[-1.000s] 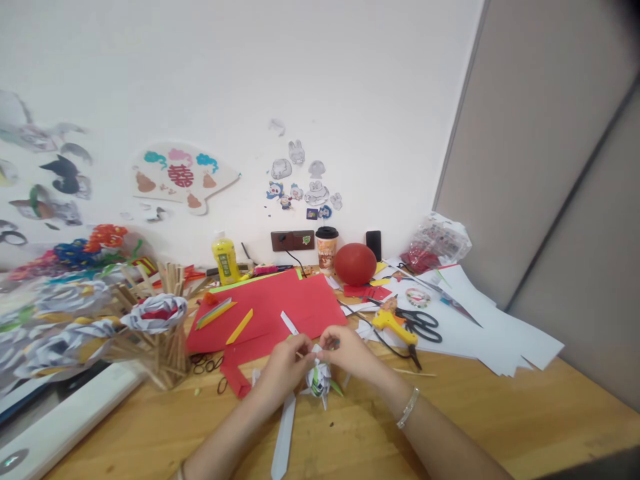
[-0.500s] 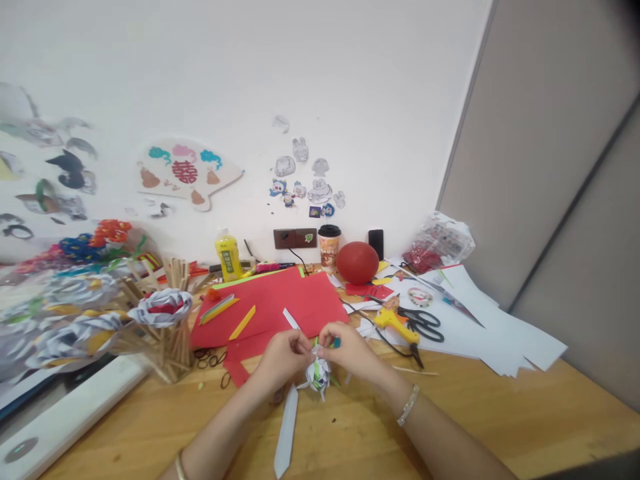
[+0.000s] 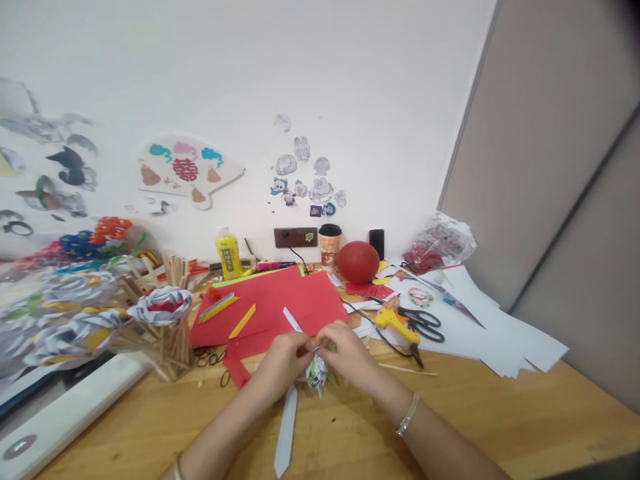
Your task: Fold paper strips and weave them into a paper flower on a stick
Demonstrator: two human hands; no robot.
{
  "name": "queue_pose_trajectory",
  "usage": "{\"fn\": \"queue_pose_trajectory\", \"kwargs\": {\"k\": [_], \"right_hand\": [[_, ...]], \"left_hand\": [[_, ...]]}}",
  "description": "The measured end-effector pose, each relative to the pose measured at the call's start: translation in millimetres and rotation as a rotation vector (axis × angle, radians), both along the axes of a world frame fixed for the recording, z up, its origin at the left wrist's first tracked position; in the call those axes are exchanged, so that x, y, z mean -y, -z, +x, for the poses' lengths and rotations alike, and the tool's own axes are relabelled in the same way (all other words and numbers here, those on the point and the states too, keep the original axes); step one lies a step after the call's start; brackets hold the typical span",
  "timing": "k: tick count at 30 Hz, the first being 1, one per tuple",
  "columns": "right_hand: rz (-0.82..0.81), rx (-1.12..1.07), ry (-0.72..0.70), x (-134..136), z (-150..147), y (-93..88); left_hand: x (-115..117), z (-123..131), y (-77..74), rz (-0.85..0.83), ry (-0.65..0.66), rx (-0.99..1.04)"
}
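Observation:
Both hands meet over the wooden table around a small white-and-green folded-paper flower. My left hand is closed, its fingertips pinching the flower's upper edge from the left. From the right, my right hand pinches the same edge with thumb and forefinger, very near the left fingertips. Fingers cover the top of the flower. A folded white paper strip lies below my left hand, pointing to the table's front. Another white strip shows beyond the hands on the red paper.
A yellow glue gun and black scissors lie to the right, near white paper sheets. Behind stand a red balloon, a paper cup and a yellow bottle. Wooden sticks and paper flowers crowd the left.
The hands have drawn slightly closer together over the flower, and their fingertips now cover more of its top. The flower has tipped a little and shifted slightly left.

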State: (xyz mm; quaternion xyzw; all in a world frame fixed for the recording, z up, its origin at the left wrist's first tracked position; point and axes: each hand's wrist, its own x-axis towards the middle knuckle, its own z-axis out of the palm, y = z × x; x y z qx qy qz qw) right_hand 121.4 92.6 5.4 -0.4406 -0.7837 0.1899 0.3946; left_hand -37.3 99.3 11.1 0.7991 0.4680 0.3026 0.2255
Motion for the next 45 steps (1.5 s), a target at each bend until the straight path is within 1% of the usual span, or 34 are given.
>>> {"fn": "queue_pose_trajectory", "kwargs": {"k": [3,5,7,9,11,13,14,17,21,23,25,29,32,34,36,38,40,41,43,45], "right_hand": [[-0.037,-0.005,-0.037,1,2,-1.2],[-0.078,-0.033,-0.057,1,4,-2.4],[-0.061,-0.056,-0.082,3,5,-5.0],[-0.009,-0.073,-0.128,5,5,-8.1],[0.019,-0.12,-0.164,5,6,-10.1],[0.003,-0.201,-0.169,5,7,-10.1],[-0.009,-0.242,-0.164,4,7,-9.4],[0.002,-0.293,-0.165,3,7,-7.4],[0.138,-0.258,-0.141,4,5,-6.9],[0.192,-0.235,-0.111,5,4,-6.4],[0.218,-0.197,-0.087,6,2,-5.5],[0.194,-0.129,-0.021,7,-1,-4.1],[0.183,-0.116,0.007,7,-2,-4.8],[0.183,-0.135,0.035,7,-2,-5.8],[0.142,-0.201,0.111,5,-2,-6.6],[0.064,-0.284,0.193,2,-1,-6.6],[-0.027,-0.34,0.241,0,-1,-5.6],[-0.059,-0.344,0.252,-1,-2,-4.9],[-0.074,-0.305,0.269,0,-4,-3.2],[-0.018,-0.228,0.271,1,-6,-2.4]], "left_hand": [[0,0,-1.2,-0.017,-0.013,0.021],[-1,0,-2.7,-0.08,-0.016,0.07],[-2,-2,-5.9,-0.178,0.006,0.136],[-3,-6,-10.7,-0.303,0.069,0.207],[-4,-10,-15.3,-0.419,0.169,0.292],[-3,-13,-17.8,-0.503,0.26,0.407],[-3,-13,-18.0,-0.526,0.279,0.47],[0,-10,-15.0,-0.57,0.252,0.582],[3,-1,-10.4,-0.623,0.189,0.599],[3,2,-8.0,-0.618,0.142,0.62],[1,3,-4.3,-0.573,0.097,0.624],[-5,6,4.0,-0.448,0.02,0.601],[-6,7,4.6,-0.416,-0.015,0.624],[-5,6,2.1,-0.45,0.004,0.691],[-4,6,0.3,-0.521,0.059,0.748],[-3,7,1.7,-0.573,0.111,0.774],[-2,10,6.4,-0.568,0.125,0.775],[-2,12,9.3,-0.549,0.113,0.764],[-2,15,13.8,-0.488,0.045,0.728],[-1,17,14.1,-0.464,-0.032,0.707]]}}
